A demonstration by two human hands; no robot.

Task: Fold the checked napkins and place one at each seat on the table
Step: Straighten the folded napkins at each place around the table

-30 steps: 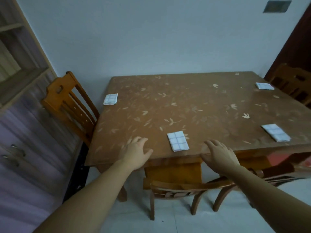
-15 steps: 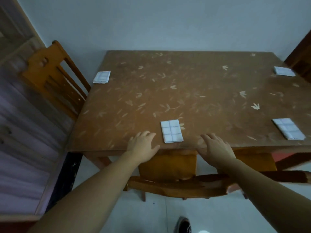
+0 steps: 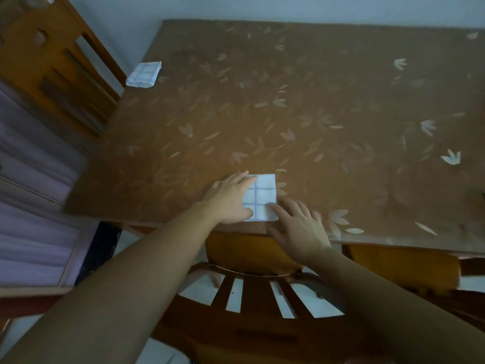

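Lying near the front edge of the brown leaf-patterned wooden table (image 3: 315, 114), the folded white napkin with blue checks (image 3: 265, 191) sits just above the orange-brown wooden chair (image 3: 244, 253) tucked beneath. The left hand (image 3: 231, 199) rests flat over the napkin's left side, fingers straight, gripping nothing. The right hand (image 3: 299, 228) is spread and relaxed (its fingertips touch the napkin's near right corner). A second folded checked napkin (image 3: 143, 74) lies at the table's left edge, beside another wooden chair (image 3: 52, 61).

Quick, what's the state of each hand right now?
Left hand: open, resting flat on the near napkin.
Right hand: open, at the napkin's near corner.
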